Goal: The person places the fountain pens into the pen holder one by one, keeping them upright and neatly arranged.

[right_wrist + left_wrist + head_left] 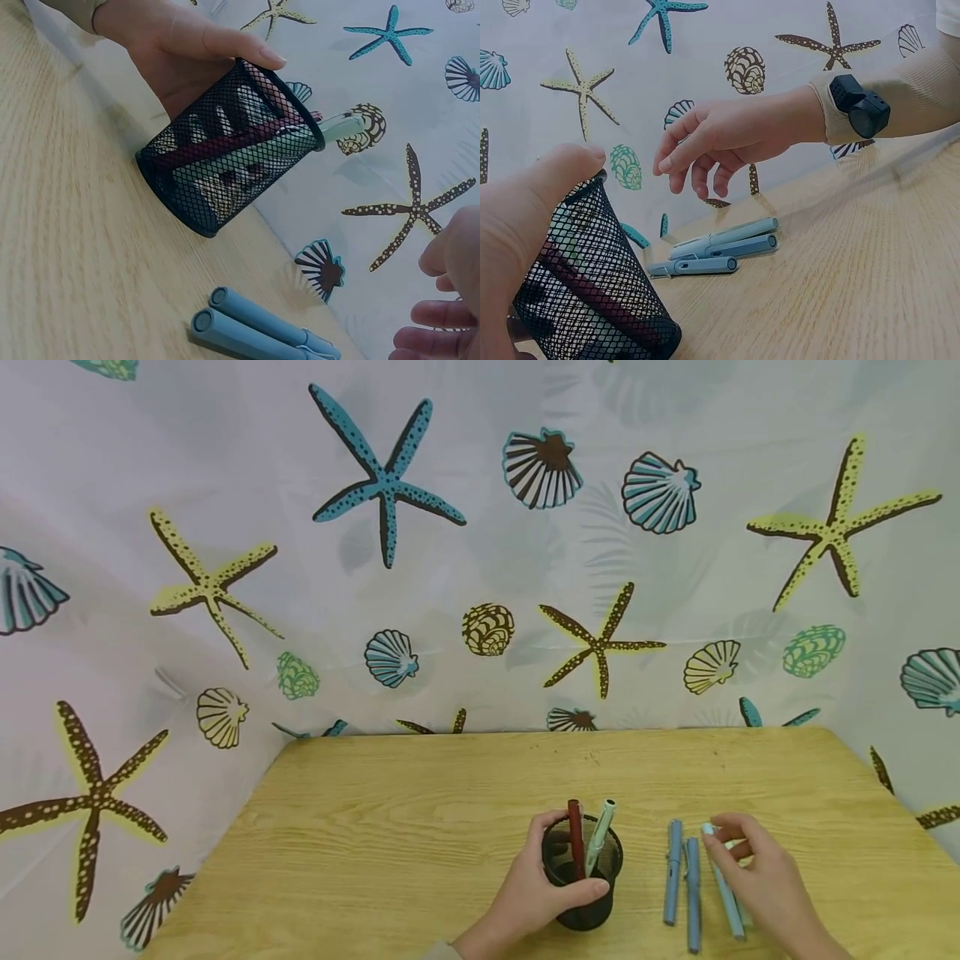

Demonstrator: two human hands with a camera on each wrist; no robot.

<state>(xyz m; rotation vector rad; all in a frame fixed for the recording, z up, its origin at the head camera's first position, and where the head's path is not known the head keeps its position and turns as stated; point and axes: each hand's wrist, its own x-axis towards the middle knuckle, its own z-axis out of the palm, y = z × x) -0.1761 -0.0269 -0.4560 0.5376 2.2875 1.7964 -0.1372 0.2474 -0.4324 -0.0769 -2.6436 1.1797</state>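
Note:
My left hand (pixel 542 881) grips a black mesh pen cup (pixel 600 910) on the wooden table (pixel 405 810), thumb on the near rim and fingers round the far side. A dark red pen (pixel 575 835) and a pale green pen (pixel 601 833) stand in the cup. In the right wrist view the cup (pixel 225 161) shows the same left hand (pixel 180 45) behind it. Three blue pens (pixel 673 872) lie side by side to the cup's right. My right hand (pixel 761 872) hovers just above these pens (pixel 720 246) with relaxed fingers (pixel 697 161), holding nothing.
A white curtain printed with starfish and shells (pixel 480 568) closes off the back and both sides of the table. A black camera (pixel 862 105) is strapped to the right wrist. Bare wood stretches behind and to the left of the cup.

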